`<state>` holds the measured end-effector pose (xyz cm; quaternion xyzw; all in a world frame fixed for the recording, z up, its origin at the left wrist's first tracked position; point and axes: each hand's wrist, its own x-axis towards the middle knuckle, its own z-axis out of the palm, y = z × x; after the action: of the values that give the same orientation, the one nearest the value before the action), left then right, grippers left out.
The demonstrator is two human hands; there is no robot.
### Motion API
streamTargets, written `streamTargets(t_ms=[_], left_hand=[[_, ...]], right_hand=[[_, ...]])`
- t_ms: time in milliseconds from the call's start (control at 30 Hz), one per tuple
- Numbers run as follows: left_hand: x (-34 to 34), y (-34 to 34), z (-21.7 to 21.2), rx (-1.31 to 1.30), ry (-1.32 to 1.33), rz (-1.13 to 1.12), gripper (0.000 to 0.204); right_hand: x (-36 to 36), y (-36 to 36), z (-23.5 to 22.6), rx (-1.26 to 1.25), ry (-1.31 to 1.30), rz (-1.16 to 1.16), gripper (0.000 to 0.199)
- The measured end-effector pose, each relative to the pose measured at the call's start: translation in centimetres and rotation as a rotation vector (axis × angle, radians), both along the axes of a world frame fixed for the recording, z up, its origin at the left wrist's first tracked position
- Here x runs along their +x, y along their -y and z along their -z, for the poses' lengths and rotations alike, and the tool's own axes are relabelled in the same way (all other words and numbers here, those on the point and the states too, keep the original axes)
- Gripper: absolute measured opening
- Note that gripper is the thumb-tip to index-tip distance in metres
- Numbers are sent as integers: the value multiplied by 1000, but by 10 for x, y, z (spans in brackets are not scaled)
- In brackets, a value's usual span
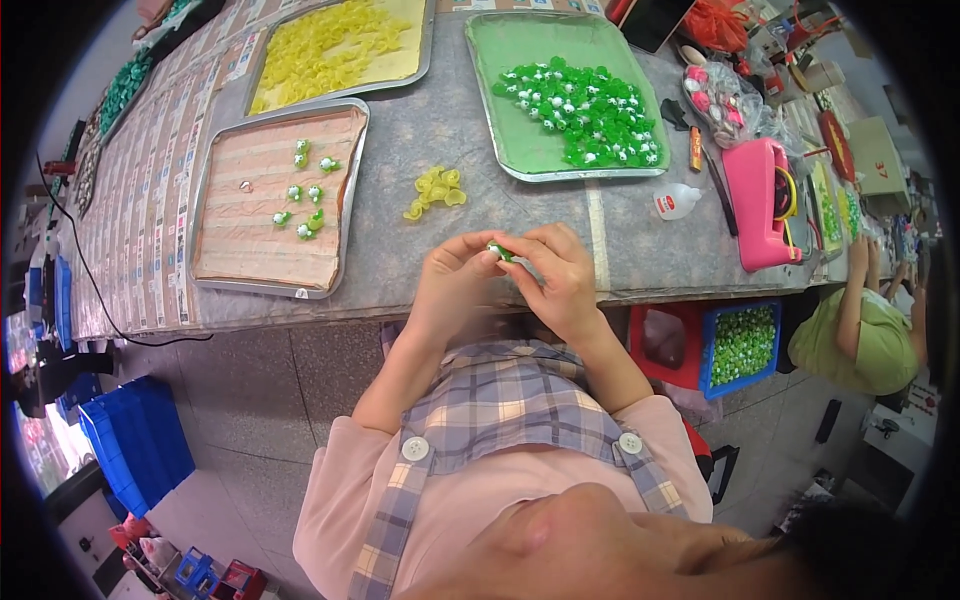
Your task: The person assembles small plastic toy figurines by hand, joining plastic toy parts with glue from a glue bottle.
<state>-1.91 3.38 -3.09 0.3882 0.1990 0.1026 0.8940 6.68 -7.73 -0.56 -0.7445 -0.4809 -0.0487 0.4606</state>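
Both hands pinch one small green piece at the table's near edge.

Head view: the left hand and right hand meet fingertip to fingertip around the green piece, above the table. Yellow pieces lie just beyond; a tray with a few finished pieces sits left.

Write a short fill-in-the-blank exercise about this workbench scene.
1. Both hands pinch one small ____ piece between the fingertips.
2. The loose pile on the table just beyond the hands is ____.
3. The tray with only a few pieces lies to the person's ____.

Missing words: green; yellow; left
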Motion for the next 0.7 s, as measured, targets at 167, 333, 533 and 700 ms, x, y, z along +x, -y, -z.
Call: streamTargets(t_ms=[167,333,533,700], left_hand=[[-2,-1,-1,-30,-12,-18,18],[-5,-8,-3,6,-10,-16,16],[-22,-84,-22,793,-106,-301,17],[-48,-155,-14,1585,-684,-354,18]], right_hand=[[-1,-2,-1,-5,18,-16,24],[-4,-5,0,-26,6,-14,26],[3,-3,-6,38,-290,26,26],[28,-7,12,-64,-176,26,18]])
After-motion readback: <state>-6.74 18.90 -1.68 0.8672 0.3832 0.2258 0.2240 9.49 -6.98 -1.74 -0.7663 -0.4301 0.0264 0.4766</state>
